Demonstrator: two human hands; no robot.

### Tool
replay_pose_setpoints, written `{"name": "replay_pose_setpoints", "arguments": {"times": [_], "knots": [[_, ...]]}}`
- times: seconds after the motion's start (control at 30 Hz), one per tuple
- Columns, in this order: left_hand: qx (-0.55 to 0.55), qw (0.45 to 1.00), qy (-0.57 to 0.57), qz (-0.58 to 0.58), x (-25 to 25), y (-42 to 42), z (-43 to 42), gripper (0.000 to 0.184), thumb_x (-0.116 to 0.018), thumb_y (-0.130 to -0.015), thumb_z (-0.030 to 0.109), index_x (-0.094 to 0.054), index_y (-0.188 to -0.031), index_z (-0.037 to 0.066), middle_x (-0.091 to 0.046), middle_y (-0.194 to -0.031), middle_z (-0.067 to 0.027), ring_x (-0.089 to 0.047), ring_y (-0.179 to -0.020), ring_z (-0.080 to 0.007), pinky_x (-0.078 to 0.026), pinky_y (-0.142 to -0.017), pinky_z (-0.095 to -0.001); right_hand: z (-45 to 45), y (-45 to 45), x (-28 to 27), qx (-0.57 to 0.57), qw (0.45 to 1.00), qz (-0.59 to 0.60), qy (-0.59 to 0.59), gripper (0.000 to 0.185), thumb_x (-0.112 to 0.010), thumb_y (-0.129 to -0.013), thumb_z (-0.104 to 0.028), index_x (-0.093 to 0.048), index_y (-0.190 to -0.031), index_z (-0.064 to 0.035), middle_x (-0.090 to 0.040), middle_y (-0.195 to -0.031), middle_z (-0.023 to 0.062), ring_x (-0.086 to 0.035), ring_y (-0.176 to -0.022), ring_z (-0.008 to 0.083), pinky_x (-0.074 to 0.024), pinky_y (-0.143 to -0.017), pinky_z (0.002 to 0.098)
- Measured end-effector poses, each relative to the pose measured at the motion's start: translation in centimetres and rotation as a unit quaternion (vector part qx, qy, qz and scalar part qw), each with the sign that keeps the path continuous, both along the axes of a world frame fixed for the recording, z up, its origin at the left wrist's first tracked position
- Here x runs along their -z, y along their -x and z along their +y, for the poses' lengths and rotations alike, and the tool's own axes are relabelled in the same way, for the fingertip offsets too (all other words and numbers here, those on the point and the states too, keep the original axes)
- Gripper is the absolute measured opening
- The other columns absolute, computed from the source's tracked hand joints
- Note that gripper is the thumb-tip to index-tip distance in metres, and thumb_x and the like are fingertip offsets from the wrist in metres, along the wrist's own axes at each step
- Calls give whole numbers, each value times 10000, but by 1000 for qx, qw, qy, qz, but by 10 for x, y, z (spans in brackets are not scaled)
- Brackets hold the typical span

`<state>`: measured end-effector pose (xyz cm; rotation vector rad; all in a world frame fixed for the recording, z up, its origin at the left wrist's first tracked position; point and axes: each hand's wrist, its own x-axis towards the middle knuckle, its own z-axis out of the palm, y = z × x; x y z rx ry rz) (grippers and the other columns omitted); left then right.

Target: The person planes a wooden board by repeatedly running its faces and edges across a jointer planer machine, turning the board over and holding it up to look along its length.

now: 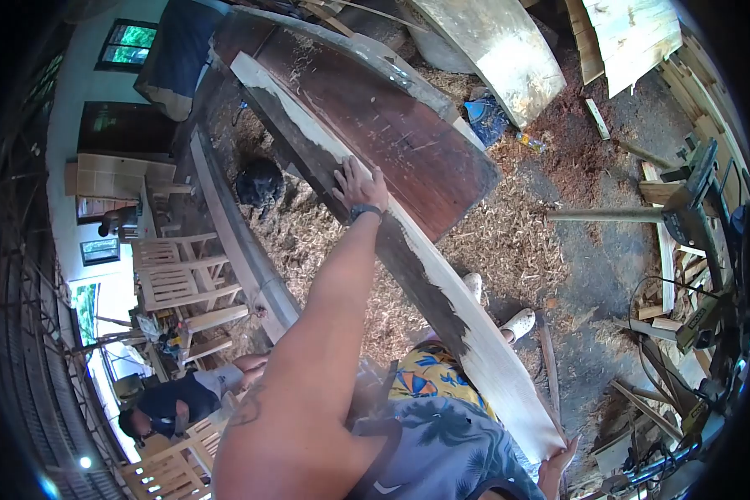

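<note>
A long wooden plank (483,333), pale planed wood along one side and dark rough surface along the other, runs diagonally across the head view in front of my body. My left hand (363,188), with a dark watch on its wrist, lies palm down across the plank's upper half, its fingers spread. At the near lower end, my right hand (558,463) grips the plank's corner, partly cut off by the plank and the shirt. Beyond the plank is a wide reddish-brown board (383,142), close to its far side.
Wood shavings (508,242) cover the floor. A long beam (233,225) and slatted wooden furniture (183,271) stand left, near a bent-over person (171,408). A curved pale board (500,58), a blue bag (485,117), machinery (687,217) and offcuts lie at the right.
</note>
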<state>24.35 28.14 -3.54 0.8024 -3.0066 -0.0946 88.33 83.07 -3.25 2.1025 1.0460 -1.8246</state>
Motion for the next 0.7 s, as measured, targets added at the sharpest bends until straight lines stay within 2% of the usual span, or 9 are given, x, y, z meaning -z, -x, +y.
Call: {"name": "replay_pose_setpoints", "arguments": {"times": [0.13, 0.43, 0.53, 0.7], "knots": [[6, 1000, 4, 7, 5, 22, -22, 753, -520, -993, 528, -301, -1616, 165, -277, -1691, -46, -239, -1552, -355, -207, -1217, -636, -13, 4, 11, -6, 999, 41, 11, 801, -563, -882, -752, -514, -1376, -124, -511, -1389, 131, -485, -1290, 323, -386, -1064, 521], [3, 1000, 7, 14, 8, 80, -79, 769, -532, -980, 528, -301, -1618, 166, -278, -1691, -47, -227, -1556, -347, -202, -1222, -623, -70, 82, -10, -8, 1000, 9, 18, 819, -537, -899, -752, -487, -1418, -120, -489, -1429, 140, -476, -1336, 338, -386, -1072, 548], [-4, 1000, -4, 8, 7, 111, -104, 770, -526, -982, 527, -294, -1622, 169, -270, -1695, -40, -222, -1558, -345, -187, -1233, -614, -96, 111, -15, -16, 997, 58, 38, 816, -531, -901, -761, -494, -1402, -118, -480, -1439, 146, -470, -1343, 336, -385, -1068, 549], [6, 1000, -7, 22, 12, 154, -150, 772, -486, -989, 559, -288, -1626, 171, -258, -1700, -40, -214, -1560, -347, -167, -1244, -607, -138, 152, -19, -18, 999, 5, 28, 806, -530, -911, -751, -490, -1398, -110, -481, -1425, 149, -482, -1332, 328, -390, -1054, 560]]}}
